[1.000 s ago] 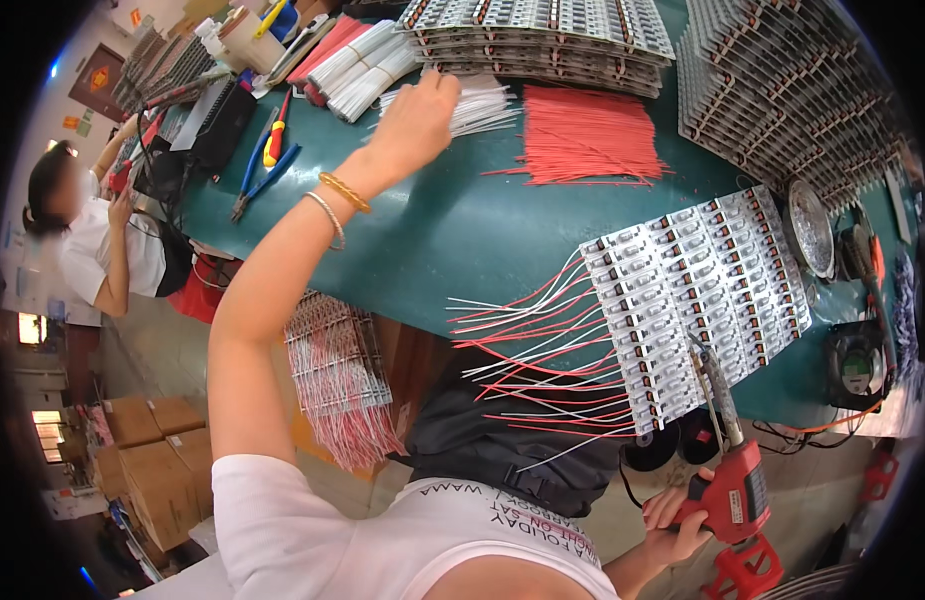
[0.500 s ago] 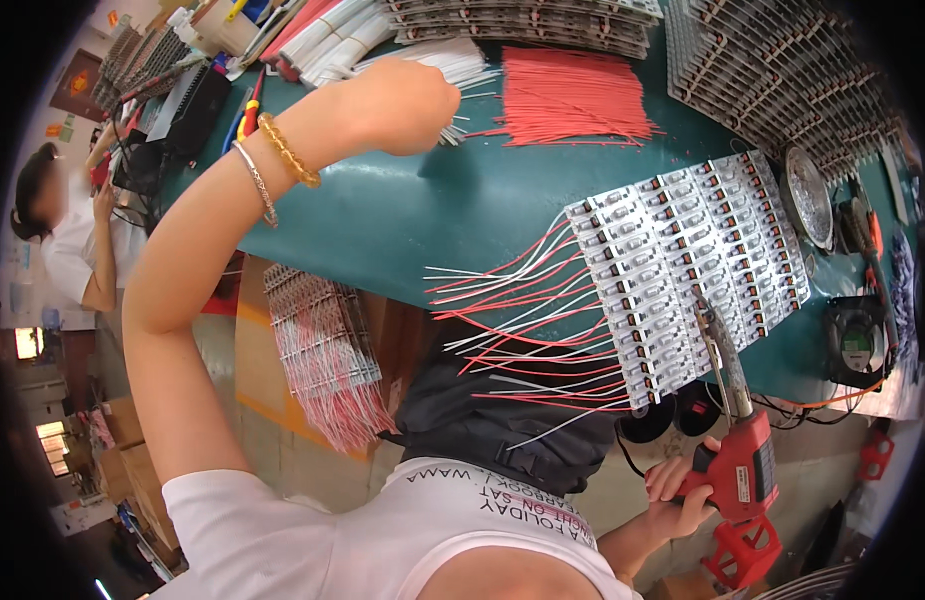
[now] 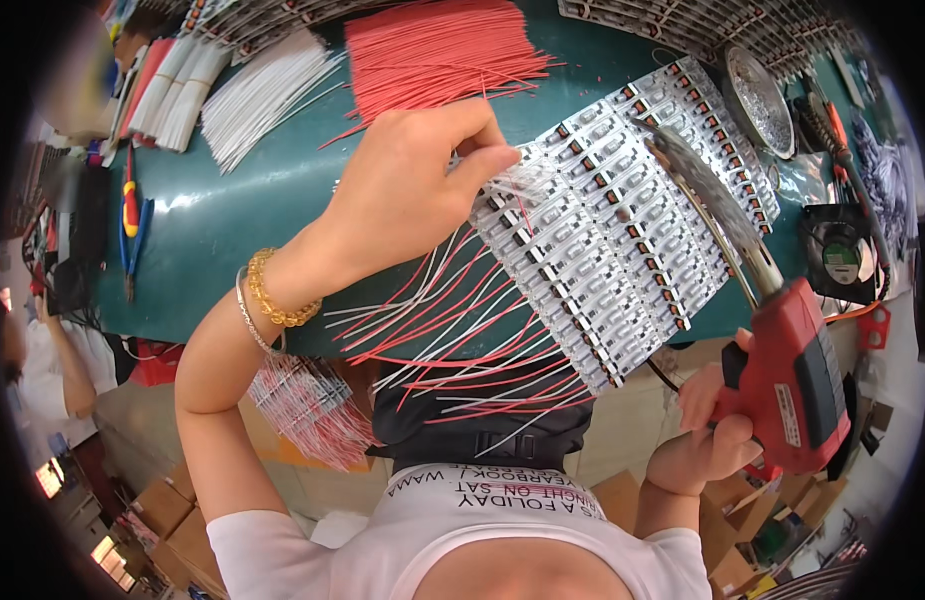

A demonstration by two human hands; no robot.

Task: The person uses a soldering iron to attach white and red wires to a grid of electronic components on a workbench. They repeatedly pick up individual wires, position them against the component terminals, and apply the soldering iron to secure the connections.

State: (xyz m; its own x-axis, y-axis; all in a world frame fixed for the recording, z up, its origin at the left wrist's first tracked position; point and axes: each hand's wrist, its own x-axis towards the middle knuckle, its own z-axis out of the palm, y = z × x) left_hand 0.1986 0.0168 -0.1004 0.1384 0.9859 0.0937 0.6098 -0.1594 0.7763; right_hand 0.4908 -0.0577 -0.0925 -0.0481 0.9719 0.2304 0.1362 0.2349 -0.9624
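My left hand (image 3: pixel 412 180), with a beaded and a metal bracelet at its wrist, is closed in a pinch over the far left corner of a panel of small circuit boards (image 3: pixel 582 250). A thin red wire shows above and below its fingertips, and pale blurred strands lie beside it. My right hand (image 3: pixel 712 425) grips a red and dark grey soldering gun (image 3: pixel 797 375). The gun's metal nozzle reaches over the right part of the panel. Red and white wires (image 3: pixel 452 350) trail from the panel's left edge toward me.
Piles of red wires (image 3: pixel 437 50) and white wires (image 3: pixel 267 95) lie at the back. Pliers (image 3: pixel 131 215) rest at the left. A metal dish (image 3: pixel 757 100) and a small fan (image 3: pixel 839 255) stand right. Another wired panel (image 3: pixel 307 410) hangs below the table edge; a person (image 3: pixel 62 360) sits far left.
My left hand has come from the white wire pile down and right to the panel's corner. The soldering gun has risen in view and its nozzle lies farther over the panel. My view has shifted.
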